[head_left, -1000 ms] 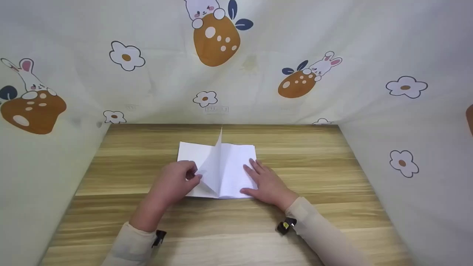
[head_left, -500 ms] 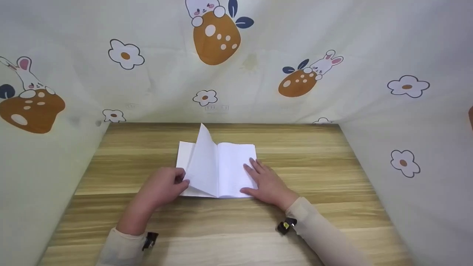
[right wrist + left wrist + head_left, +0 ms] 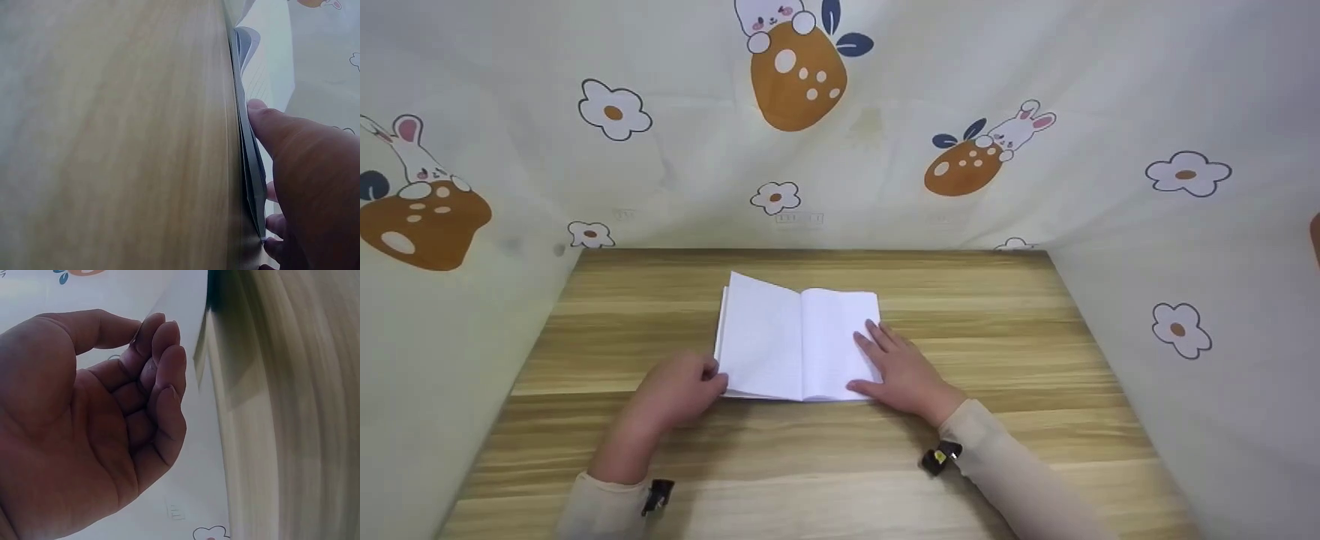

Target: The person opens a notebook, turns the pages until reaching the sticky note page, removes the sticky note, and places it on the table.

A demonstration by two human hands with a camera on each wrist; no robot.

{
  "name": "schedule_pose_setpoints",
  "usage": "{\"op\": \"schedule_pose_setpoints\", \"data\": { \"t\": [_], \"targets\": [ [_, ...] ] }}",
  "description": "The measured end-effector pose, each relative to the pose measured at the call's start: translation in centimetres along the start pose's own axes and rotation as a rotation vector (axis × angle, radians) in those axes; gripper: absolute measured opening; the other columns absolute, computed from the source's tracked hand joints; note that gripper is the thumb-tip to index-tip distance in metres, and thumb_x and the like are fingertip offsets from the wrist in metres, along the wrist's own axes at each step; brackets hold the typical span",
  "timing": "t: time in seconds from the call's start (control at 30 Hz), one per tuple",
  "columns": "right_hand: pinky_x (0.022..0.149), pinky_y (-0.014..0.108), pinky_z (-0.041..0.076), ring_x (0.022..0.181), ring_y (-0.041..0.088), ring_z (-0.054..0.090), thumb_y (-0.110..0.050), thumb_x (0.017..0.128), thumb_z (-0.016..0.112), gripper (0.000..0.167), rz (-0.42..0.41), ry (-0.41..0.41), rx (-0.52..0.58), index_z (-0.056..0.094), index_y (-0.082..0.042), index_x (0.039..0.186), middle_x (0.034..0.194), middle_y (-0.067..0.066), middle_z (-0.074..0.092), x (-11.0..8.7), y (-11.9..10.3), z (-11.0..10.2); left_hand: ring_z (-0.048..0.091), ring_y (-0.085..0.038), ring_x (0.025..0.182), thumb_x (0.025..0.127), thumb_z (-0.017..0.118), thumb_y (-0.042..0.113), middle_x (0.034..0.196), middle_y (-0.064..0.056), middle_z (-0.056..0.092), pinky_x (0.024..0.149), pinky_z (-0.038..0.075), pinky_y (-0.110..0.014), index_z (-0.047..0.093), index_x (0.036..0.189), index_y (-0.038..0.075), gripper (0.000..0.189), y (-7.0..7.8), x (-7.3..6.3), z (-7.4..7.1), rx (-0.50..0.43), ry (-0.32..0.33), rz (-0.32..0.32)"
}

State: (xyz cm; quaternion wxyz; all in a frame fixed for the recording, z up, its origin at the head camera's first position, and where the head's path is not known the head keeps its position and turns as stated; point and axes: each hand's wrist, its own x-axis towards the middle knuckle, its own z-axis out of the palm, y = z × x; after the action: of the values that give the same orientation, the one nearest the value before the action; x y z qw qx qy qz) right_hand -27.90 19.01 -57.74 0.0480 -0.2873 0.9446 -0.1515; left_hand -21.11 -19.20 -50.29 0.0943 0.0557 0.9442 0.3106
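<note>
An open notebook (image 3: 840,345) with white pages lies on the table, its dark cover edge showing in the right wrist view. At its lower left corner, my left hand (image 3: 679,386) pinches the corner of a page (image 3: 765,337) between thumb and forefinger; the other fingers curl in the left wrist view. That page slants slightly above the left side, its far corner raised. My right hand (image 3: 904,371) rests with spread fingers on the right page's outer edge, the thumb (image 3: 267,118) near the bottom edge. Faint ruled lines show on the page in the right wrist view.
The wood-grain table (image 3: 825,465) extends on all sides of the notebook. A pale cloth (image 3: 675,165) printed with rabbits and flowers hangs behind and along both sides. Each sleeved wrist wears a small black device, such as the one on the right wrist (image 3: 941,457).
My left hand has moved left and toward me, carrying the page from nearly upright over to the left side, almost flat. My right hand has stayed in place on the right page.
</note>
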Motion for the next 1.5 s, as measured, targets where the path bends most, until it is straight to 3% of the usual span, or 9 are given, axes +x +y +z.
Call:
{"op": "schedule_pose_setpoints", "data": {
  "t": [0.2,0.53,0.87,1.07,1.17,1.27,1.4,1.5],
  "targets": [
    [0.130,0.065,0.028,0.168,0.041,0.020,-0.071,0.104,0.059,0.095,0.013,-0.019,-0.022,0.035,-0.011,0.174,0.183,0.017,0.019,0.0,0.1,0.1,0.049,-0.018,0.058,0.103,0.067,0.020,0.064,-0.001,0.051,0.056,0.040,-0.034,0.057,0.069,0.013,0.036,-1.0,0.0,0.4,-0.005,-0.035,-0.052],
    [0.130,0.065,0.028,0.168,0.040,0.020,-0.072,0.104,0.060,0.096,0.017,-0.013,-0.002,0.035,-0.012,0.174,0.183,0.015,0.020,-0.1,0.0,0.0,0.045,-0.015,0.055,0.103,0.070,0.025,0.059,0.002,0.048,0.052,0.037,-0.032,0.053,0.063,0.016,0.044,-2.6,0.3,1.4,0.050,-0.067,-0.081],
    [0.130,0.066,0.028,0.168,0.040,0.021,-0.071,0.103,0.062,0.095,0.025,-0.009,0.007,0.037,-0.012,0.173,0.183,0.014,0.021,-0.1,0.1,0.1,0.042,-0.015,0.054,0.099,0.073,0.028,0.058,0.004,0.043,0.053,0.034,-0.031,0.048,0.061,0.017,0.046,-2.7,0.6,2.1,0.096,-0.063,-0.067],
    [0.129,0.066,0.027,0.168,0.039,0.021,-0.072,0.103,0.062,0.096,0.025,-0.014,0.010,0.036,-0.013,0.174,0.183,0.014,0.021,0.1,0.1,0.3,0.045,-0.017,0.056,0.102,0.074,0.035,0.061,0.001,0.047,0.054,0.037,-0.034,0.051,0.066,0.015,0.047,-2.6,0.5,1.6,0.123,-0.049,-0.058],
    [0.129,0.066,0.027,0.168,0.040,0.021,-0.072,0.103,0.062,0.095,0.020,-0.014,0.018,0.036,-0.012,0.173,0.183,0.014,0.021,0.1,0.0,0.4,0.047,-0.019,0.058,0.104,0.073,0.034,0.063,-0.002,0.050,0.055,0.038,-0.035,0.055,0.069,0.013,0.044,-2.0,0.4,1.1,0.134,-0.022,-0.068],
    [0.130,0.066,0.027,0.168,0.039,0.021,-0.072,0.103,0.061,0.095,0.026,-0.018,0.014,0.036,-0.013,0.174,0.183,0.013,0.020,0.0,0.0,0.3,0.050,-0.020,0.059,0.105,0.072,0.033,0.066,-0.003,0.053,0.055,0.040,-0.036,0.060,0.074,0.013,0.039,-1.0,0.6,0.7,0.129,0.050,-0.046],
    [0.131,0.065,0.026,0.168,0.038,0.019,-0.072,0.104,0.061,0.095,0.031,-0.023,0.011,0.034,-0.014,0.174,0.184,0.012,0.019,0.0,0.1,0.2,0.052,-0.020,0.062,0.104,0.075,0.028,0.067,-0.002,0.056,0.057,0.043,-0.036,0.061,0.076,0.013,0.035,0.8,1.6,0.6,0.088,0.145,0.041],
    [0.130,0.066,0.027,0.168,0.039,0.020,-0.072,0.104,0.061,0.095,0.029,-0.018,0.011,0.035,-0.014,0.174,0.184,0.013,0.019,0.1,0.2,0.3,0.054,-0.021,0.069,0.102,0.078,0.024,0.074,-0.003,0.057,0.064,0.048,-0.038,0.060,0.080,0.013,0.030,1.9,2.5,1.0,0.055,0.176,0.123]
  ]
}}
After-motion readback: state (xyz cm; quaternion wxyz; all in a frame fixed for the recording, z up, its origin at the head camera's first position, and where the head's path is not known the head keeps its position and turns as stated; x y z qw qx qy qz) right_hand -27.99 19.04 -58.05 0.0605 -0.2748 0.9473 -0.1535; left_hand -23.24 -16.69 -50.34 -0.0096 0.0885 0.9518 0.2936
